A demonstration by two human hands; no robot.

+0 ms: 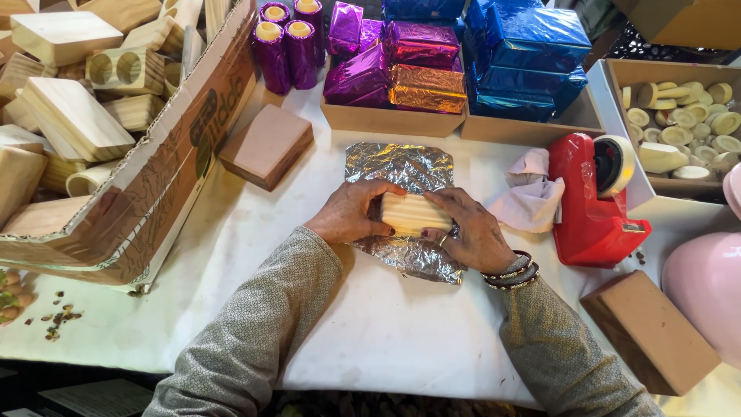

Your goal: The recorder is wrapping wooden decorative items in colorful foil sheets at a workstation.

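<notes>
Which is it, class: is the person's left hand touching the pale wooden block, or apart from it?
Touching. The head view shows the left hand gripping the block's left end, fingers curled over its top edge.

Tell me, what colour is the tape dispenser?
The tape dispenser is red, seen in the head view.

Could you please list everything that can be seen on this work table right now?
wooden block: one, pale, on the foil sheet, between both hands
foil sheet: one, silver, table centre
wrapped packages: many, purple, copper and blue, in trays at the back
wrapped cylinders: about four, purple, back left of the trays
tape dispenser: one, red, right of the hands
cloth: one, pale pink, beside the dispenser
brown blocks: two, one back left, one front right
cardboard box: one, left, full of pale wooden pieces
white box: one, right, holding pale round pieces
left hand: grips the block's left end
right hand: grips its right end, bracelets on wrist
</notes>
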